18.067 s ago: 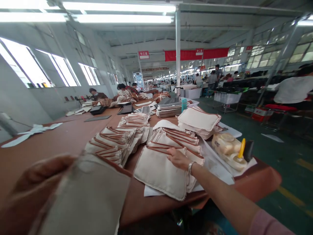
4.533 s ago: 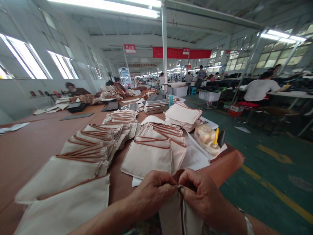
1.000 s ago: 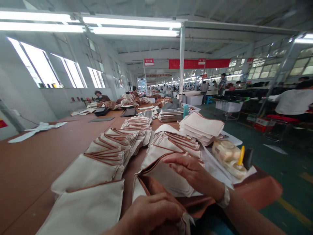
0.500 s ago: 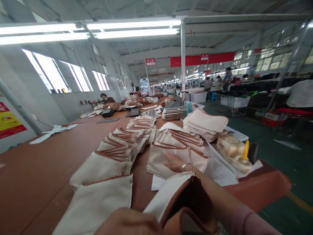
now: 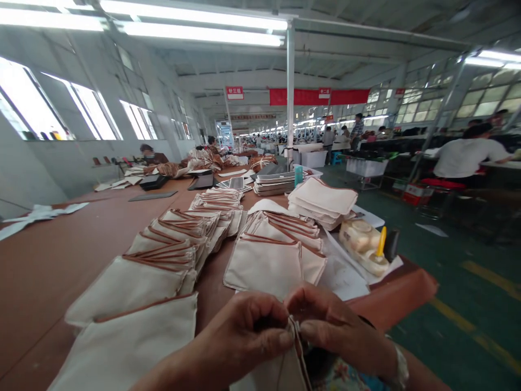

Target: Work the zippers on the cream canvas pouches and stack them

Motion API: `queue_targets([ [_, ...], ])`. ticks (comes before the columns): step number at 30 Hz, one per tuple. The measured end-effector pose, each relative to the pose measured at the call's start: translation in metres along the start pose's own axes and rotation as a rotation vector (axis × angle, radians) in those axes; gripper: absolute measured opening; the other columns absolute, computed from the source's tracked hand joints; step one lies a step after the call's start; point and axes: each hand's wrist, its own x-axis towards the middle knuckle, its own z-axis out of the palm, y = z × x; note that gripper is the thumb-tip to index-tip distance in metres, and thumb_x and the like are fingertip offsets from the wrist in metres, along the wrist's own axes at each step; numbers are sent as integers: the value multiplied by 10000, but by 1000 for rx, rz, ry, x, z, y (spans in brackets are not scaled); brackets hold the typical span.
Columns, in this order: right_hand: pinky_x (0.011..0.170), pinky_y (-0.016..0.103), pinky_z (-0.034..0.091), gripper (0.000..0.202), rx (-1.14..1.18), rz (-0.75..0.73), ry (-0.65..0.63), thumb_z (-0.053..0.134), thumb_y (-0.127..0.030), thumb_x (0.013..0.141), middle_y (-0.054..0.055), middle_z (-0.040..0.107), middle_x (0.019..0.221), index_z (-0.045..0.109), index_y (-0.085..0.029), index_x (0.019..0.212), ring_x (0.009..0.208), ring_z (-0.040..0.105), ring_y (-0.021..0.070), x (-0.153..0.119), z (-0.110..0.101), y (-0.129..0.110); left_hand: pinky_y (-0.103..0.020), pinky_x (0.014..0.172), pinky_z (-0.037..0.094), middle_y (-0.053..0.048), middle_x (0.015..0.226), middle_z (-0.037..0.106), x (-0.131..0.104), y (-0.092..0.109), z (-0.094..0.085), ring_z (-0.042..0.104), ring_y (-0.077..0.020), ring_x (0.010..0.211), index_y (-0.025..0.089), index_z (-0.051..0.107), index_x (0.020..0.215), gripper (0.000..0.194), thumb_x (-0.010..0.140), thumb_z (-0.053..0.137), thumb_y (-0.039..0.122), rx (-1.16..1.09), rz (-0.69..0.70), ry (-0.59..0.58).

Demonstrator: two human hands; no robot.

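Note:
At the front of the view, my left hand (image 5: 240, 336) and my right hand (image 5: 345, 328) meet with thumbs and fingers pinched. Between them is the top edge of a cream fabric pouch (image 5: 285, 369) with brown edging, held upright; its lower part runs out of view. A bracelet circles my right wrist. Just beyond the hands lies a stack of cream pouches (image 5: 262, 266) with brown edges. To the left, a long fanned row of similar pouches (image 5: 163, 271) overlaps along the brown table, one pouch (image 5: 134, 339) lying nearest me.
On the brown table (image 5: 109, 233) stand a pile of cream panels (image 5: 323, 198) and a pale container (image 5: 362, 241) with a yellow-handled tool. White paper (image 5: 345, 277) lies beside the right-hand stack. The table's right edge drops to a green floor. Other people sit and stand farther off.
My right hand has left the stack of pouches and come back to meet my left hand at the pouch's edge. The brown-and-white piece's wide opening now appears narrowed. The view has turned right.

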Motion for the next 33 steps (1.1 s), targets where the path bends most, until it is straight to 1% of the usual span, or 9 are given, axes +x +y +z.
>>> queue_targets([
  [4, 656, 239, 385, 287, 86, -75, -58, 662, -444, 866, 5, 502, 858, 557, -192, 954, 744, 451, 135, -1, 1, 12, -207, 564, 266, 7, 720, 472, 6, 4, 0, 361, -100, 658, 76, 652, 846, 337, 824, 697, 409, -2, -15, -20],
  [8, 655, 239, 347, 232, 97, -144, -63, 640, -393, 896, -8, 462, 818, 540, -184, 878, 732, 390, 130, 2, -2, 8, -207, 536, 223, 22, 684, 452, 11, 6, -3, 318, -83, 614, 81, 650, 857, 329, 818, 701, 404, -91, -105, -70],
  [15, 647, 225, 328, 264, -129, -88, 8, 527, -397, 971, -24, 461, 759, 576, -162, 861, 713, 375, 122, 0, -10, -2, -208, 513, 220, 10, 632, 495, 22, 3, -3, 326, -75, 554, 82, 689, 815, 263, 718, 724, 324, -162, -227, -5],
  [19, 626, 222, 328, 304, -156, -68, 66, 500, -430, 979, -24, 465, 761, 567, -163, 850, 705, 380, 122, 0, -8, -4, -207, 522, 279, -19, 638, 561, 26, 3, 1, 398, -88, 548, 85, 692, 747, 230, 670, 725, 299, -189, -242, 74],
  [22, 587, 226, 309, 358, -166, -39, 110, 473, -470, 980, -26, 435, 729, 550, -158, 822, 675, 358, 121, 3, -7, -5, -209, 534, 310, -30, 658, 585, 27, 3, 1, 428, -98, 557, 84, 696, 764, 227, 639, 702, 273, -220, -267, 86],
  [26, 564, 232, 293, 434, -154, -47, 97, 439, -562, 957, -27, 414, 720, 515, -159, 814, 658, 341, 122, 9, -10, -4, -199, 498, 271, 9, 631, 513, 28, 2, 0, 374, -88, 550, 88, 671, 784, 202, 709, 628, 271, -40, -238, 65],
  [28, 555, 231, 277, 441, -174, -42, 83, 545, -591, 888, -32, 411, 715, 513, -157, 814, 652, 333, 118, 12, -11, -4, -196, 481, 249, 30, 610, 456, 29, 1, 0, 343, -87, 555, 93, 660, 779, 173, 743, 577, 241, 137, -199, 94],
  [31, 539, 225, 248, 387, -226, 41, 45, 696, -495, 807, -43, 410, 682, 530, -146, 775, 634, 329, 108, 14, -13, -5, -189, 480, 259, 40, 609, 428, 29, -2, 1, 332, -87, 567, 101, 654, 770, 157, 756, 520, 180, 330, -145, 107],
  [33, 541, 224, 250, 328, -204, 93, 37, 693, -422, 818, -35, 446, 670, 552, -133, 751, 627, 347, 105, 13, -13, -5, -183, 490, 283, 36, 618, 467, 28, -4, 1, 354, -87, 569, 107, 655, 772, 163, 770, 500, 158, 397, -97, 96],
])
